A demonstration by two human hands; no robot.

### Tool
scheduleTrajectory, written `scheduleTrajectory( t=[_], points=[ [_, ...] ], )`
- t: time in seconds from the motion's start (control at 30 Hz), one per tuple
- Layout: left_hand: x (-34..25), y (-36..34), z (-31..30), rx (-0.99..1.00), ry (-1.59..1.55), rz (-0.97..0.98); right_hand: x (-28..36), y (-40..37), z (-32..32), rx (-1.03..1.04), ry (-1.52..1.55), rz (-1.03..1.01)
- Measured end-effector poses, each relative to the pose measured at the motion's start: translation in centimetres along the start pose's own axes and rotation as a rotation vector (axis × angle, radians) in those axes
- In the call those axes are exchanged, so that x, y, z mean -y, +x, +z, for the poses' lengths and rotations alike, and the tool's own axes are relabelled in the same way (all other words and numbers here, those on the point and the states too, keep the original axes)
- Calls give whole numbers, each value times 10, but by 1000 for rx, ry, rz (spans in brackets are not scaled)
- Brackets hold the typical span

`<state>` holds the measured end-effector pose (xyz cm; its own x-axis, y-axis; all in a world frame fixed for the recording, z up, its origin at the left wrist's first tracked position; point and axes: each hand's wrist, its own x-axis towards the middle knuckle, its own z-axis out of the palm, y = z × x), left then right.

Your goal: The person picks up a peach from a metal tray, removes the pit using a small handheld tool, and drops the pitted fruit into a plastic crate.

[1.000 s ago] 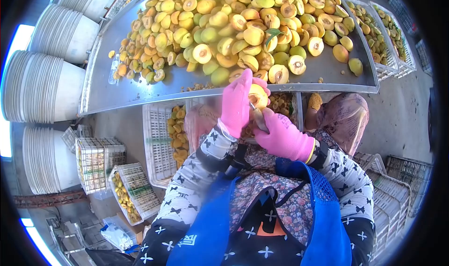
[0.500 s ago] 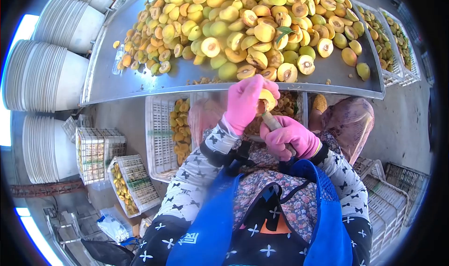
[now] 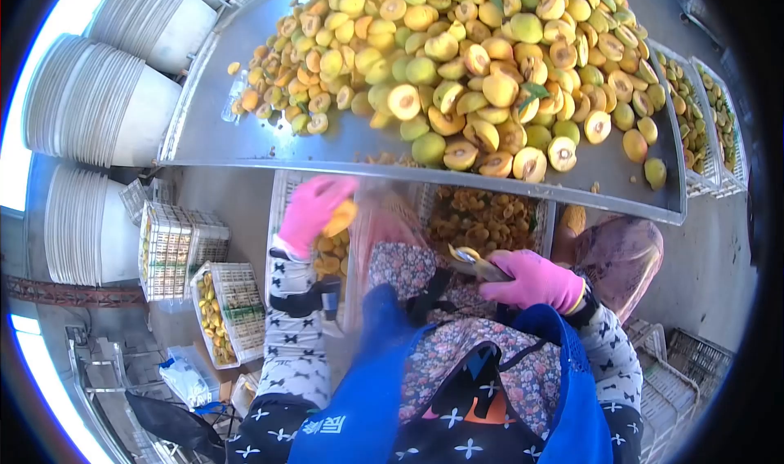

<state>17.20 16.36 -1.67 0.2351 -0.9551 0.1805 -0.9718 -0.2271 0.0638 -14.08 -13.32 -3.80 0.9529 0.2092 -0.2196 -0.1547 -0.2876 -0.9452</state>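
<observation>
My left hand [image 3: 314,211], in a pink glove, is over the left crate [image 3: 282,188] under the table edge. Its fingers are closed on a yellow peach half [image 3: 340,217], slightly blurred; more peach halves [image 3: 331,256] lie in the crate below. In front of my lap, my right hand [image 3: 535,278], also pink-gloved, grips a pitting tool [image 3: 488,270] by its grey handle. The tool's curved metal end [image 3: 465,254] points left, near the crate of brownish scraps [image 3: 482,219]. Some of the handle is hidden in my fist.
A metal table [image 3: 343,150] carries a big heap of peaches [image 3: 457,72], many halved. Fruit-filled crates [image 3: 706,170] stand beyond its right end. Stacked white tubs [image 3: 82,101] line the left, with more crates [image 3: 245,313] on the floor. My knee [image 3: 625,256] is at the right.
My left hand has moved left and down from the pitting tool to the left crate, carrying the peach half. My right hand stays near my lap with the tool. The view has shifted slightly.
</observation>
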Motion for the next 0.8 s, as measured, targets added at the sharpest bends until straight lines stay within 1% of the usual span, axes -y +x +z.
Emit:
scheduleTrajectory(
  t=[0.03, 0.1, 0.13, 0.2, 0.23, 0.27, 0.3, 0.37, 0.4, 0.5, 0.53, 0.6, 0.63, 0.67, 0.7, 0.73, 0.77, 0.8],
  points=[
    [-1, 9, -5, -116, -264, -244, -25, -3, -2, -63, -334, -120],
    [-18, 41, -18, -348, -809, -717, -32, 1, -13, -164, -440, 105],
    [-25, 67, -19, -395, -954, -828, -30, 2, -19, -216, -494, 221],
    [-29, 114, 2, -440, -730, -820, -8, 4, -37, -400, -418, 234],
    [-16, 132, 21, -436, -400, -684, 1, 3, -46, -496, -380, 240],
    [1, 148, 49, -426, -72, -546, 0, -5, -52, -474, -360, 202],
    [10, 162, 76, -422, 66, -518, 2, -11, -52, -481, -349, 187],
    [-7, 178, 85, -326, 12, -490, 6, -26, -51, -505, -329, 156],
    [-7, 181, 95, -432, 91, -439, 7, -37, -48, -447, -391, 189],
    [-9, 173, 104, -486, -27, -426, 4, -51, -37, -384, -429, 200],
    [-15, 172, 100, -574, -268, -434, 12, -50, -35, -443, -389, 172],
    [-36, 158, 90, -693, -751, -450, 33, -36, -37, -549, -214, 93],
    [-53, 150, 74, -653, -1097, -476, 40, -29, -34, -600, -117, 64],
    [-72, 150, 50, -615, -1446, -489, 42, -17, -29, -701, -153, -69],
    [-88, 152, 33, -567, -1797, -486, 50, -3, -26, -755, -217, -139],
    [-102, 153, 32, -611, -1874, -437, 59, 12, -24, -811, -281, -208],
    [-121, 155, 26, -671, -1711, -335, 65, 22, -21, -865, -344, -274],
    [-138, 161, 17, -724, -1546, -231, 67, 31, -21, -875, -427, -270]
  ],
)
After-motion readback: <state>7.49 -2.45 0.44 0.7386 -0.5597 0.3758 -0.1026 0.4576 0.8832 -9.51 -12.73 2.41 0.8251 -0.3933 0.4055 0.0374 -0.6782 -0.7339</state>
